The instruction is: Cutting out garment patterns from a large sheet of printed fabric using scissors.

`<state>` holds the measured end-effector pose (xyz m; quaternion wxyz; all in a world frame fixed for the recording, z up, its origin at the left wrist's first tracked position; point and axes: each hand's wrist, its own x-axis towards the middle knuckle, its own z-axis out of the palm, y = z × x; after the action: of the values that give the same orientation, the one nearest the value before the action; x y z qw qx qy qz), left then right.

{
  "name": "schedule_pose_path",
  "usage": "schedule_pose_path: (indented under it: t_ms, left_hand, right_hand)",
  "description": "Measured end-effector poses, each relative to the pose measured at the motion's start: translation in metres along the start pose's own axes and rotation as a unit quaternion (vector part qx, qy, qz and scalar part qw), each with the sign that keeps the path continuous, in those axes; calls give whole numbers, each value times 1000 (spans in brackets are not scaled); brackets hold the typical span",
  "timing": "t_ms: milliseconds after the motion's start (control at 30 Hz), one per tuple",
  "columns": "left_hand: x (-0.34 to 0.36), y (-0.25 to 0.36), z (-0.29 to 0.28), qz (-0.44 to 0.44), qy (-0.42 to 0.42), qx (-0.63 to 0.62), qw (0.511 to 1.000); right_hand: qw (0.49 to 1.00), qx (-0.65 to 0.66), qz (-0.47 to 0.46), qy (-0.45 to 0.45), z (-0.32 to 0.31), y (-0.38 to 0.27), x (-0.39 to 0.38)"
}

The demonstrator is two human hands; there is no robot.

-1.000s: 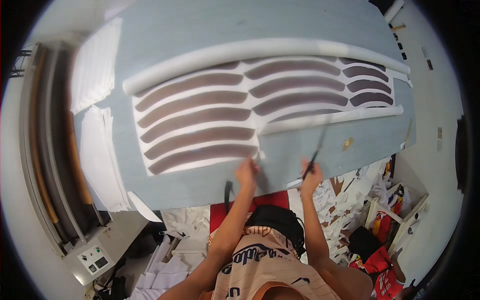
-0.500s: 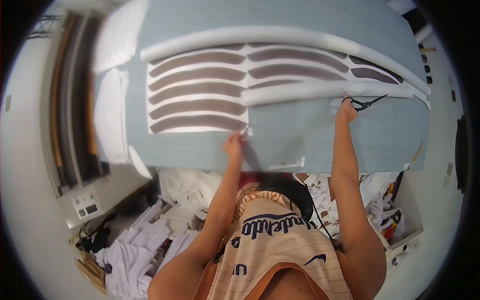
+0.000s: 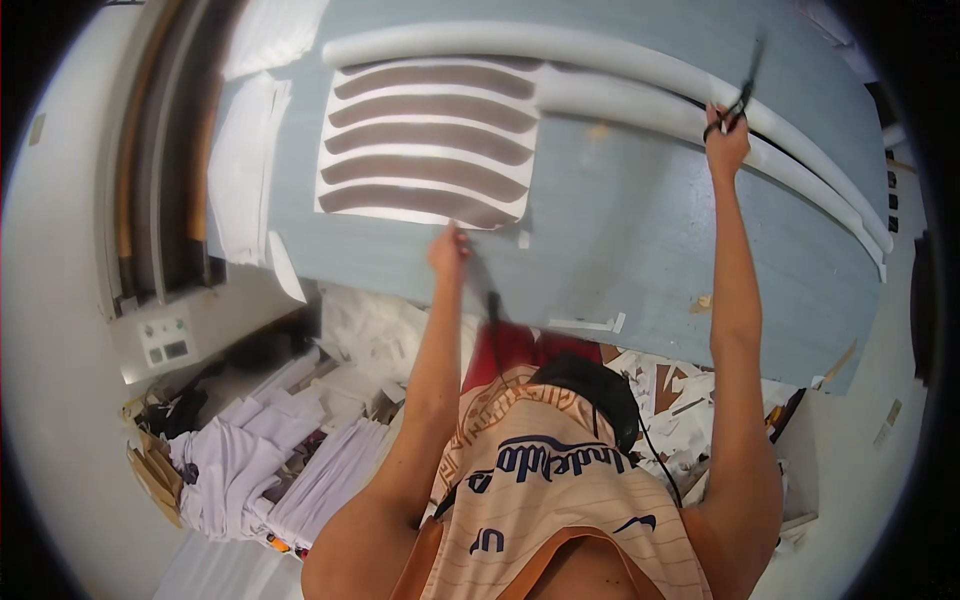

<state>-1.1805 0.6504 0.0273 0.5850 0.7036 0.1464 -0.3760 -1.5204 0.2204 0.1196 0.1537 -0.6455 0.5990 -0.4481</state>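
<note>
A white sheet (image 3: 430, 215) with several brown curved strips (image 3: 425, 140) lies flat on the blue-grey table. My left hand (image 3: 449, 252) is at its near edge, fingers closed in a pinch on that edge. My right hand (image 3: 728, 150) has black-handled scissors (image 3: 738, 112) in its fingers, the blades pointing away and blurred. That hand also rests against the nearer white roll (image 3: 630, 112), which runs rightward from the sheet. A second white roll (image 3: 500, 38) lies just beyond it. The sheet's part right of the strips is hidden by the rolls.
White sheets (image 3: 250, 170) are stacked at the table's left, beside a long machine (image 3: 165, 150) with a control panel. A thin white offcut (image 3: 590, 324) lies near the front edge. Below the table are heaps of white fabric (image 3: 240, 450) and scraps (image 3: 660, 400).
My right hand has moved away from me with the scissors, and the nearer roll now lies close to the far one, covering the strips on the right. My left hand has slid left along the sheet's edge.
</note>
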Motion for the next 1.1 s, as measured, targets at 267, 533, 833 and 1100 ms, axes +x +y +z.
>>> schedule_pose_path:
  t_ms: [267,533,833,1100]
  left_hand:
    - [-1,4,-2,-22,-46,27,998]
    - [-6,13,8,-27,-153,145,977]
    - [37,31,-18,4,-17,-11,1000]
    - [40,36,-1,-16,-22,9,1000]
  right_hand:
    - [929,-167,-71,-324,34,21,-9]
    - [967,-160,-64,-189,-10,37,-47]
    - [938,-93,37,-332,13,47,24]
    - [955,-132,-115,-239,-21,82,36]
